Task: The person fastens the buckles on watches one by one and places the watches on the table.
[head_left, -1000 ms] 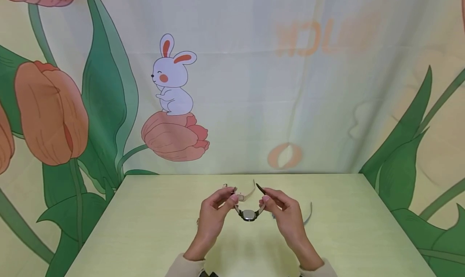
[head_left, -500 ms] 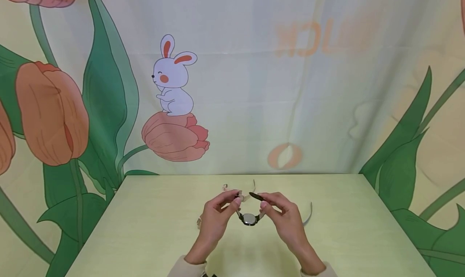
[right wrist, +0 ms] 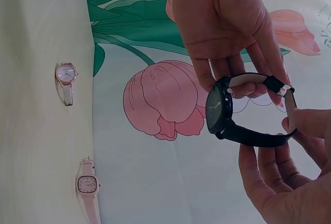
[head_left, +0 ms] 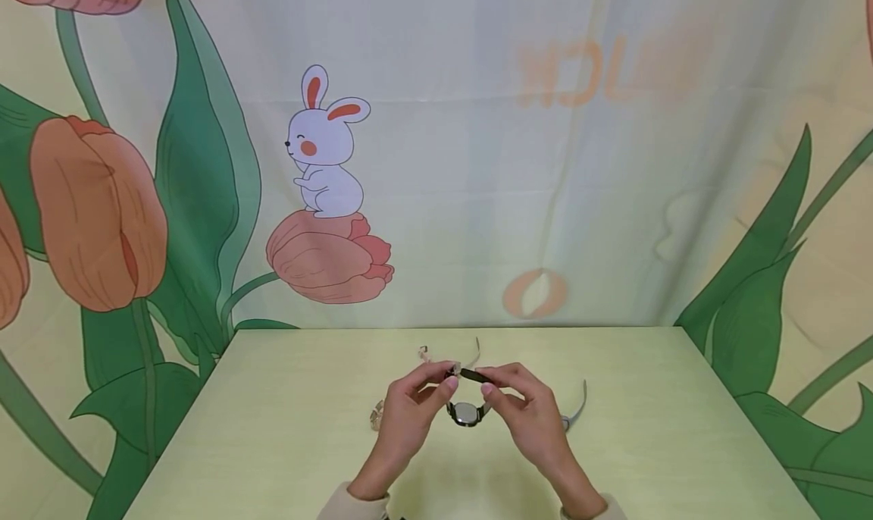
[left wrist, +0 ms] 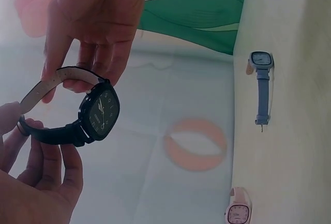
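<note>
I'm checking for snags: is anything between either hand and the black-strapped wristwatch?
Nothing visible does: the left hand and the right hand both directly grip the black-dialled wristwatch by its pale-lined black strap.

In the head view, blurred orange lettering [head_left: 609, 76] on the hanging cloth [head_left: 443, 202], with a rounded shape like a C in its midst, the rest too smeared to spell out. In the left wrist view, pale numerals round the dial of the black watch [left wrist: 102, 114], too small to name for certain. In the right wrist view, tiny marks on the face of the pink watch [right wrist: 87, 184], equally unreadable.
</note>
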Available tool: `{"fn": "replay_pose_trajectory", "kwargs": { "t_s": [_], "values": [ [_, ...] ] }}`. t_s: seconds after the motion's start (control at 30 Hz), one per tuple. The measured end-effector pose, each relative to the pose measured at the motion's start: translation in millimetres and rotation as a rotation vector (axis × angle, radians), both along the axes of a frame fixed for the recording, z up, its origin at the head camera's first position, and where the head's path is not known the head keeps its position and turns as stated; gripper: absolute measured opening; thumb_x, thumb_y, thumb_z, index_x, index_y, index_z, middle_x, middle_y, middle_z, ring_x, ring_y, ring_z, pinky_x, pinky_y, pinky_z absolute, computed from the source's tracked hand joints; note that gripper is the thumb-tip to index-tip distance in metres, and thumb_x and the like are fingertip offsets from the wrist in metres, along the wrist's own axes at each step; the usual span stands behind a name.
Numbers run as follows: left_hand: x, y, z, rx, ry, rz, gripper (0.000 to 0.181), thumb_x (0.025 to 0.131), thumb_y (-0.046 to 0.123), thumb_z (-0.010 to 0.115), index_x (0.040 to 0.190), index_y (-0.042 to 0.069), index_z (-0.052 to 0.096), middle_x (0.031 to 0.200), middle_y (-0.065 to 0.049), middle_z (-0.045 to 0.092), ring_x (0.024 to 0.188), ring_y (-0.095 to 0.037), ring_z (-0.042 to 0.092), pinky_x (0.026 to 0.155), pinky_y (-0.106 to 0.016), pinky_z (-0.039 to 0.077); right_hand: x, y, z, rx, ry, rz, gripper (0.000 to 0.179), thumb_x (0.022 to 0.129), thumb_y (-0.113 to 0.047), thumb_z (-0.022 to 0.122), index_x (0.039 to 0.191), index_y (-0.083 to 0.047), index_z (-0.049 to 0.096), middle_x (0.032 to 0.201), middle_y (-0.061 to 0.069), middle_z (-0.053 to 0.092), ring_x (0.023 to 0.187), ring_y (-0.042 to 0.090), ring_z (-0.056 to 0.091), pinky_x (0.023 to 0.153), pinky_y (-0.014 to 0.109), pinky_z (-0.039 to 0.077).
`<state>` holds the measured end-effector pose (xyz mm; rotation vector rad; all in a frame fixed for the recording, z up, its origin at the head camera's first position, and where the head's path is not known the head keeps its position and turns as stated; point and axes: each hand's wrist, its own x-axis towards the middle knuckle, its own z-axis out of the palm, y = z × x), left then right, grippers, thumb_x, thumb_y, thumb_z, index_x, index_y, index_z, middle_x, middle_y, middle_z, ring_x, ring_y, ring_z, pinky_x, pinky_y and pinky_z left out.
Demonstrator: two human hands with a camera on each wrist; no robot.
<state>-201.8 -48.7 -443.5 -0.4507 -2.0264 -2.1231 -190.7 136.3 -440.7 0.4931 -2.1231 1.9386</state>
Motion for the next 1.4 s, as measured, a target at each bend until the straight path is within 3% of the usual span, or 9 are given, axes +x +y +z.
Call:
{"fn": "replay_pose_trajectory", "kwargs": {
  "t_s": [0.23,0.47,0.7,0.83,1.07,1.4],
  "values": [
    [0.7,1.4,-0.6,-0.005,-0.01,-0.022,0.025,0.091,0.014,0.071,0.113,0.002,0.071,0.109,-0.018,0.068,0.092,-0.007,0.067,0.082,-0.022,0.056,0.3,-1.6,1.3,0.024,-0.008,-0.012,0.029,0.091,-0.016,0.07,0.116,-0.001,0.07,0.103,0.013,0.064,0.096,0.013,0.066,0.079,0.025,0.058],
    [1.4,1.6,-3.0,-0.054,-0.032,-0.016,0.025,0.089,0.015,0.073,0.112,0.005,0.073,0.108,-0.014,0.07,0.088,-0.007,0.067,0.079,-0.021,0.055,1.4,-3.6,3.5,0.039,-0.065,-0.07,0.018,0.087,-0.021,0.076,0.103,-0.014,0.072,0.101,0.008,0.07,0.09,0.009,0.068,0.077,0.025,0.058],
    [3.1,1.6,-3.0,-0.054,-0.015,-0.007,0.025,0.09,0.017,0.072,0.113,0.007,0.072,0.107,-0.015,0.071,0.089,-0.009,0.067,0.082,-0.023,0.054,1.1,-1.7,1.0,0.038,-0.031,0.022,0.021,0.087,-0.013,0.074,0.108,-0.011,0.071,0.106,0.011,0.068,0.099,0.019,0.068,0.083,0.026,0.058],
    [2.5,1.0,-3.5,-0.059,0.008,0.007,0.027,0.09,0.018,0.072,0.114,0.005,0.07,0.101,-0.014,0.072,0.091,-0.009,0.067,0.085,-0.024,0.054,0.0,-0.3,-2.0,0.049,-0.016,0.052,0.028,0.086,-0.01,0.075,0.113,-0.008,0.068,0.106,0.014,0.069,0.099,0.016,0.067,0.088,0.025,0.056],
    [0.6,-0.4,-1.6,-0.037,-0.003,0.013,0.023,0.091,0.018,0.072,0.111,0.009,0.071,0.099,-0.011,0.07,0.088,-0.014,0.069,0.083,-0.024,0.054,-3.2,0.5,-8.3,0.076,-0.066,0.05,0.02,0.088,-0.017,0.074,0.107,-0.011,0.068,0.104,0.015,0.069,0.093,0.011,0.069,0.086,0.026,0.056],
    [1.7,0.7,-1.5,-0.057,-0.023,-0.005,0.023,0.09,0.018,0.072,0.11,0.007,0.072,0.098,-0.015,0.071,0.082,-0.009,0.067,0.078,-0.022,0.054,-0.9,1.9,-4.8,0.075,-0.005,0.027,0.02,0.088,-0.017,0.074,0.107,-0.014,0.071,0.104,0.009,0.069,0.094,0.013,0.068,0.089,0.026,0.056]
  ]
}}
